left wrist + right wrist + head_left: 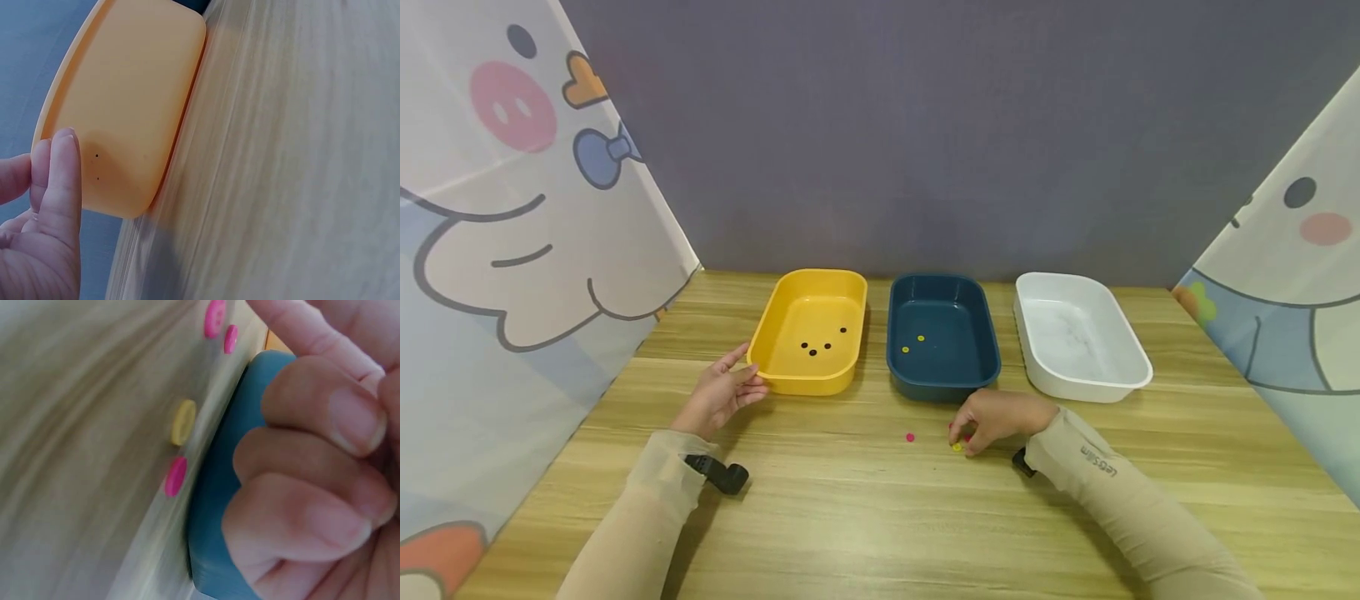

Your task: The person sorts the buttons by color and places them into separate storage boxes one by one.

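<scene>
At the near left corner of the yellow tray (805, 385), my left hand (718, 396) pinches the rim, thumb on top and fingers against the outer wall. Several black buttons (812, 352) lie in that tray. My right hand (996, 415) is down at the table before the dark blue tray (943, 392), with thumb and index finger apart around a yellow button (957, 447). Its other fingers (294, 515) are curled in. Pink buttons (177, 477) lie close by, and another pink button (910, 437) sits further left. Two yellow buttons (921, 338) are inside the blue tray.
A white tray (1090, 390) stands right of the blue one, the three in a row along the back of the wooden table (835, 517). Behind them rises a grey panel (880, 142). Printed cloths (550, 250) hang at both sides.
</scene>
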### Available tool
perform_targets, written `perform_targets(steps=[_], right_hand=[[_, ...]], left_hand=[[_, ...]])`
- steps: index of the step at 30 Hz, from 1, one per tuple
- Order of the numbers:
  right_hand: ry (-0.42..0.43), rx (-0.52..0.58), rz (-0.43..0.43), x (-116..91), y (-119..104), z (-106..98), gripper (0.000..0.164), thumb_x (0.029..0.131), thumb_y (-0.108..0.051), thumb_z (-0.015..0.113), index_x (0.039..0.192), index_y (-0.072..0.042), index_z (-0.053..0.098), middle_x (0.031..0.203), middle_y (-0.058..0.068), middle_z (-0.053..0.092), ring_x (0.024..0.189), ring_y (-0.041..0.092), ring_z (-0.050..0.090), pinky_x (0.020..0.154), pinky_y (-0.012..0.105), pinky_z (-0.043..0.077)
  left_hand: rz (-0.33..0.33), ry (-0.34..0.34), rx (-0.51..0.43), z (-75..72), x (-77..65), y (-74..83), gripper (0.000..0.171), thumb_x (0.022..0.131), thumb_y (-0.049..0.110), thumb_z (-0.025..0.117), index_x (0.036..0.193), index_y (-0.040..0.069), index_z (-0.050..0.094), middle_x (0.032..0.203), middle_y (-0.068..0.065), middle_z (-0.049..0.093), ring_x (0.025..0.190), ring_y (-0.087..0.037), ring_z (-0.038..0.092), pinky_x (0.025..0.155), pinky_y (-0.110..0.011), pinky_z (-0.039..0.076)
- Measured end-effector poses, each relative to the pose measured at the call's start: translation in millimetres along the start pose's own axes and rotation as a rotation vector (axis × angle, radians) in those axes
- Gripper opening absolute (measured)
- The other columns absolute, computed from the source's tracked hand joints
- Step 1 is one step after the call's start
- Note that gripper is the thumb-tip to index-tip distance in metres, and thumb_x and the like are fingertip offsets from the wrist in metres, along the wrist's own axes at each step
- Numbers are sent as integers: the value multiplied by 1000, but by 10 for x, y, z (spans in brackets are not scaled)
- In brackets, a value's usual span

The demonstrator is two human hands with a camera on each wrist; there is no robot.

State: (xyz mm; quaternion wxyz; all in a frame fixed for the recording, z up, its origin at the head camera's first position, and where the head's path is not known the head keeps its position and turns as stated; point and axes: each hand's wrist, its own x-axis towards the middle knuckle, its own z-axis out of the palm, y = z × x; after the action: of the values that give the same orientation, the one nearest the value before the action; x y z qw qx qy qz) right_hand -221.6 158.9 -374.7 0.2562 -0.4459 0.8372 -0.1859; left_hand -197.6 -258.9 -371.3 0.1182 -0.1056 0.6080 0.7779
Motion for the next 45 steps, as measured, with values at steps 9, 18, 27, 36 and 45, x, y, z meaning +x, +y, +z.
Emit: perform_targets(steps=[9, 18, 27, 36, 45], right_hand=[[23, -57, -38, 21, -17, 10, 15, 73, -1, 72, 83, -12, 71, 74, -16, 57, 65, -3, 42, 59, 15, 42], [43, -173, -38, 49, -78, 69, 21, 62, 0, 64, 72, -18, 61, 62, -16, 45, 57, 0, 40, 51, 14, 35], [44, -272, -31, 10, -130, 87, 20, 63, -1, 64, 64, -20, 57, 59, -16, 41, 55, 1, 37, 48, 15, 30], [105, -390, -65, -9, -168, 124, 27, 60, -2, 62, 53, -22, 44, 56, -16, 29, 52, 2, 27, 47, 16, 19], [141, -464, -28, -20, -181, 146, 31, 62, -7, 64, 52, -23, 40, 55, -15, 27, 51, 3, 24, 46, 18, 16]], left_hand=[[-2, 4, 2, -2, -13, 2, 65, 102, 3, 42, 155, 12, 5, 70, -2, 63, 61, -12, 66, 66, -24, 59], [13, -11, 28, 7, 20, 21, 65, 101, 0, 41, 155, 11, 5, 71, -3, 63, 63, -12, 66, 68, -24, 59], [-4, -2, 34, 5, 29, 5, 64, 102, 1, 40, 155, 12, 5, 72, -3, 62, 63, -12, 66, 70, -24, 59], [-6, 2, 20, 1, 32, -5, 65, 102, 1, 40, 155, 13, 6, 72, -3, 63, 63, -12, 67, 68, -24, 59], [-1, -12, -6, -8, 21, 6, 66, 101, 0, 41, 155, 12, 5, 71, -4, 63, 62, -13, 67, 67, -24, 59]])
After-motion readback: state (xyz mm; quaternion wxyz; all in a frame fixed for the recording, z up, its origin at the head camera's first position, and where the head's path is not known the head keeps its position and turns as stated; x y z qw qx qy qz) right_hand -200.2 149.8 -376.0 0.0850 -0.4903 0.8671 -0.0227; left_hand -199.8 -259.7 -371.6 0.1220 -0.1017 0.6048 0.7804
